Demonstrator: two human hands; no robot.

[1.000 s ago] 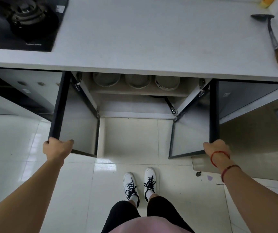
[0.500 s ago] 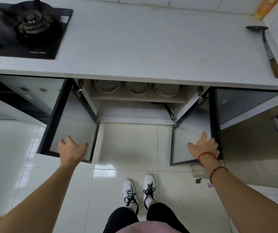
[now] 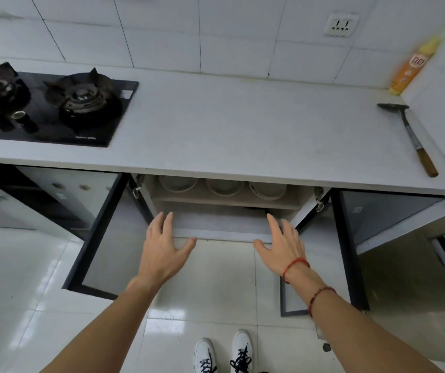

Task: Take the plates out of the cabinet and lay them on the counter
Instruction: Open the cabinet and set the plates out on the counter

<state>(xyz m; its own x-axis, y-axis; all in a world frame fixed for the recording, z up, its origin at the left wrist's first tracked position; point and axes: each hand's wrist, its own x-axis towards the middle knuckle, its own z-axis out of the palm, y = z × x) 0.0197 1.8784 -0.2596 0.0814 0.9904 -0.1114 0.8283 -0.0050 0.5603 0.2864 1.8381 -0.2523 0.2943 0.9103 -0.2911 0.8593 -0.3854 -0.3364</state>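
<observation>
The cabinet point(image 3: 224, 230) under the white counter point(image 3: 242, 130) stands with both doors swung wide. On its upper shelf three round pale plates or dishes sit side by side: a left one point(image 3: 178, 184), a middle one point(image 3: 224, 187) and a right one point(image 3: 267, 191). Only their front rims show below the counter edge. My left hand point(image 3: 163, 249) and my right hand point(image 3: 283, 244) are spread open in front of the lower shelf's edge, both holding nothing. They are below the plates and apart from them.
A black gas hob point(image 3: 46, 106) fills the counter's left part. A spatula with a wooden handle point(image 3: 412, 138) lies at the right end, with a yellow-orange bottle point(image 3: 409, 68) in the back corner. The left door point(image 3: 100, 238) and right door point(image 3: 347, 254) jut out over the tiled floor.
Both hands have let go of the cabinet doors and moved inward and forward to the cabinet opening. The view has tilted up, showing more counter and wall.
</observation>
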